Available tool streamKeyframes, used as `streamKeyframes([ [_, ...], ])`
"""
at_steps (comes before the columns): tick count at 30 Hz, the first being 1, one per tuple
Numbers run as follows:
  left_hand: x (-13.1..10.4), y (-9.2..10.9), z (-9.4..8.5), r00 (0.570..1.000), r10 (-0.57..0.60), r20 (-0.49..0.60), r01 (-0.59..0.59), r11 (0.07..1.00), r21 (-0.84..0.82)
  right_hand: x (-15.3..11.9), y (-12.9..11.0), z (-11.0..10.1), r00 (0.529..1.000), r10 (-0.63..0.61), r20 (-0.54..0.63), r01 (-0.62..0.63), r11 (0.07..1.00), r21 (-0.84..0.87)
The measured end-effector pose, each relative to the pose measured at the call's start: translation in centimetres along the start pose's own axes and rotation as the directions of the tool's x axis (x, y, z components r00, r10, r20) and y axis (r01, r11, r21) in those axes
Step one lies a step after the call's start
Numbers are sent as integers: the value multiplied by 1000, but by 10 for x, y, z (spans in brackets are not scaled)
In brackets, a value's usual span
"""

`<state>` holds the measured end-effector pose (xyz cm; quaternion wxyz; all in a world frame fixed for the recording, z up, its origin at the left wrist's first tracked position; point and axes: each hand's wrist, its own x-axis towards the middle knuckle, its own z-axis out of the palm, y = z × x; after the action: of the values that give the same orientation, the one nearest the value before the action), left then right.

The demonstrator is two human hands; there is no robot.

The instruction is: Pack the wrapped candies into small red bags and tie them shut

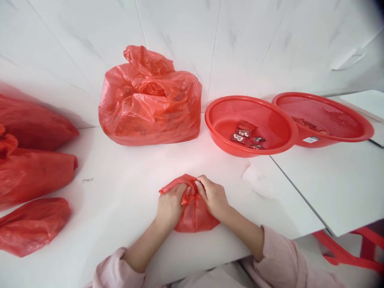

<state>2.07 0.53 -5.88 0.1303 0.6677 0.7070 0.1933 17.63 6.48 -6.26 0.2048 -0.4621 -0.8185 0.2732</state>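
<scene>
A small red plastic bag (197, 218) rests on the white table in front of me, its neck gathered and twisted. My left hand (170, 204) is closed on the left side of the neck. On the other side, my right hand (213, 197) pinches the bag near the top with thumb and fingers. What lies inside the bag is hidden by the plastic. Behind it, a red plastic basket (223, 138) holds several small wrapped packets (244, 134).
A large, full red bag (150, 120) stands against the tiled wall. Several red bags (36, 176) lie at the left. A second red basket (333, 105) with packets sits at the right. A seam (300, 194) divides the tabletops; a red stool (351, 252) is below.
</scene>
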Motion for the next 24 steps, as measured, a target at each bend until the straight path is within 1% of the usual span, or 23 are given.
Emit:
streamKeyframes([
  [5, 2, -3, 5, 1000, -22, 10, 22, 1000, 1, 8, 7, 3, 998, 29, 58, -26, 998, -51],
  [11, 3, 1, 5, 999, -34, 27, 35, 998, -47, 12, 1, 3, 990, 56, 133, -42, 994, -105],
  [14, 4, 3, 4, 998, -49, 34, 52, 995, -80, 14, 0, 3, 985, 58, 164, -42, 995, -95],
  [17, 9, 4, 2, 996, -76, 50, 81, 989, -122, 19, 1, 4, 986, 59, 155, -55, 998, -33],
  [19, 14, 4, -2, 993, -105, 60, 113, 981, -159, 24, 3, 3, 991, 61, 122, -67, 997, 44],
  [21, 17, 3, -11, 988, -144, 55, 153, 966, -209, 31, 7, -4, 995, 74, 68, -83, 985, 149],
  [24, 16, -1, -31, 977, -210, 39, 212, 930, -302, 38, 15, -24, 995, 100, 1, -95, 941, 326],
])
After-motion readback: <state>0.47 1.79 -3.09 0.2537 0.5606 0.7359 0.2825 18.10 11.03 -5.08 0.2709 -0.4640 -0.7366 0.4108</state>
